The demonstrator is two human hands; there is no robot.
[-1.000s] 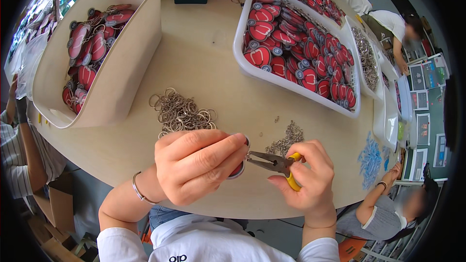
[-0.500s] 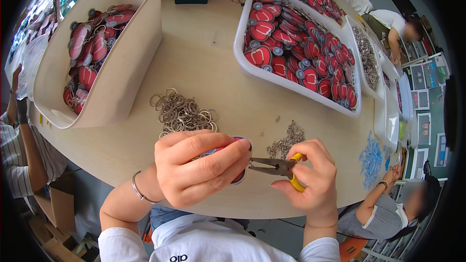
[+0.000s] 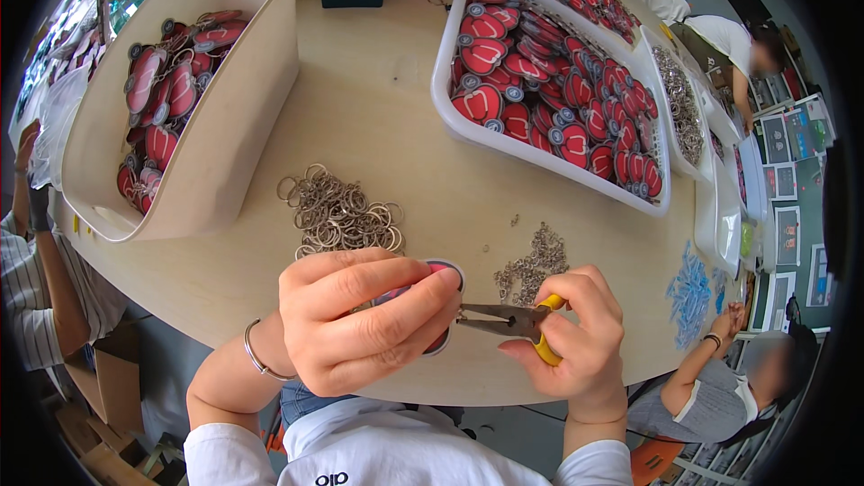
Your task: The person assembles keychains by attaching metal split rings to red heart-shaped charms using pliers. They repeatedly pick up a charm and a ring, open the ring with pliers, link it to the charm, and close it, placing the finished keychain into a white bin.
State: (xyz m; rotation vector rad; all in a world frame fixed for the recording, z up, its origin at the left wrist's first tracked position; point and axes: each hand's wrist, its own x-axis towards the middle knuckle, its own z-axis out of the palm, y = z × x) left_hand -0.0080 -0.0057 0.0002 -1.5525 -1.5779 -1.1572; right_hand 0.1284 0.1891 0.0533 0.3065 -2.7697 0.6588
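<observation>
My left hand [image 3: 369,319] is closed on a red keychain charm [image 3: 442,268] with a pale rim, mostly hidden behind the fingers. My right hand [image 3: 580,333] grips needle-nose pliers [image 3: 513,317] by their yellow handles. The plier tips reach the charm's edge beside my left fingertips, at a small metal link too tiny to make out clearly. Just beyond my left hand lies a heap of split key rings [image 3: 337,211]. Farther right, past the pliers, is a pile of small metal links [image 3: 533,265].
A tall cream bin [image 3: 256,99] with finished-looking red charms stands at the left. A white basket [image 3: 549,157] full of red charms sits back right, near a tray of metal rings [image 3: 679,108]. Blue strips [image 3: 688,297] lie at the right edge. Several people work around the table.
The plier jaws have opened a little wider and shifted slightly left. My left hand has moved slightly left, and more of the red charm shows above its fingers.
</observation>
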